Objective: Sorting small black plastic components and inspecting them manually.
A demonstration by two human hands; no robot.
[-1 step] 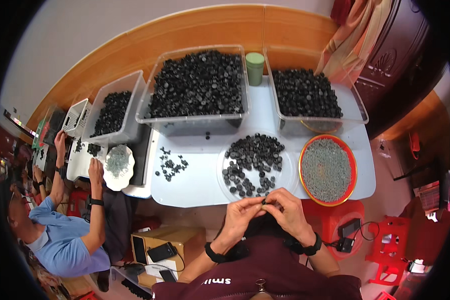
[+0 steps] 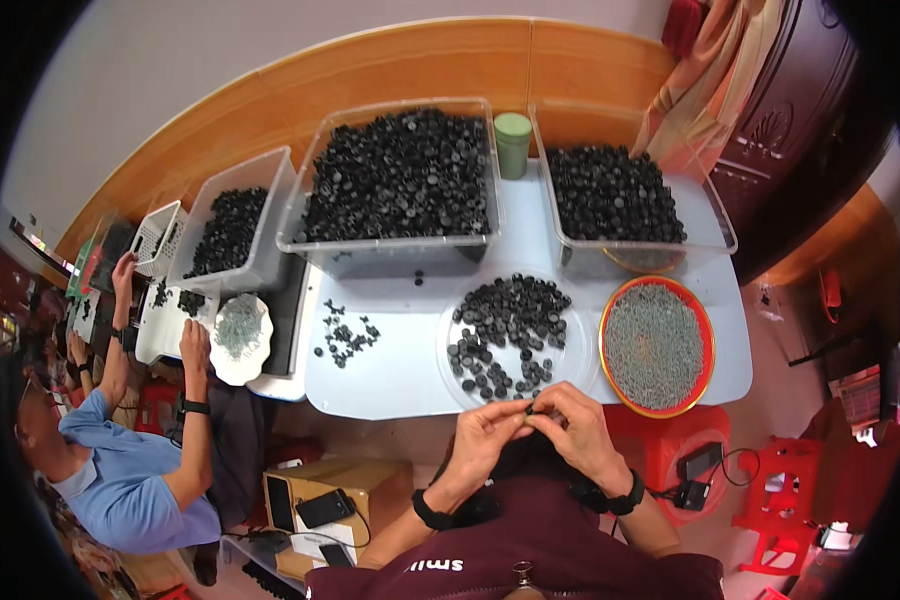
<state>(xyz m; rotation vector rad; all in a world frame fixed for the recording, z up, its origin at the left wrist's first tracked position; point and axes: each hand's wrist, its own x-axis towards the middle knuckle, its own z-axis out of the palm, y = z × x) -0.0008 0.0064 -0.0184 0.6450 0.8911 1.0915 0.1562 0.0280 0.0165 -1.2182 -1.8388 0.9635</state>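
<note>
In front of my chest, at the table's near edge, my left hand (image 2: 477,442) and my right hand (image 2: 576,428) meet with fingertips pinched together. Between them is a small black plastic part (image 2: 531,409), mostly covered by the fingers. Just beyond lies a clear round plate (image 2: 576,358) bearing many loose black round caps (image 2: 515,305). To its right, a red tray with a gold edge (image 2: 711,350) is filled with thin grey screws (image 2: 654,345). Small black pieces (image 2: 348,338) are scattered on the table to the left.
Clear bins (image 2: 390,246) of black parts line the back, beside a green canister (image 2: 512,145). At left, a person in a blue shirt (image 2: 140,470) works by a white dish (image 2: 240,372). Below are a cardboard box (image 2: 380,485) with phones and red stools (image 2: 785,490).
The whole view has shifted very slightly, with the table a little lower in the picture. My hands keep the same pinch on the black part.
</note>
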